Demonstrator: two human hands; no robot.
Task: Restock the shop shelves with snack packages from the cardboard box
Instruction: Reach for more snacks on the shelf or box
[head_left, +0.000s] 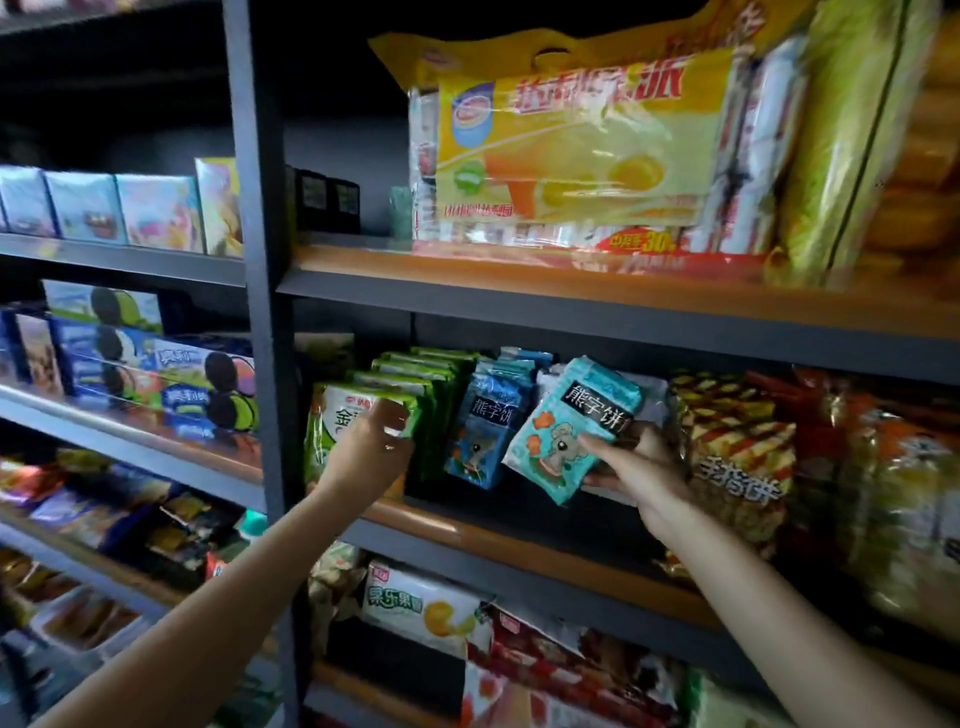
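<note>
My right hand grips a light teal snack packet with a cartoon mouse, tilted, in front of the middle shelf. Behind it stands a row of darker blue packets of the same kind. My left hand holds the front packet of a row of green snack packets at the shelf's left end. The cardboard box is out of view.
A dark upright post splits the shelving. Red-and-yellow biscuit bags crowd the right of the middle shelf. A big yellow cake bag fills the shelf above. Cookie boxes sit on the left unit; more snack bags lie below.
</note>
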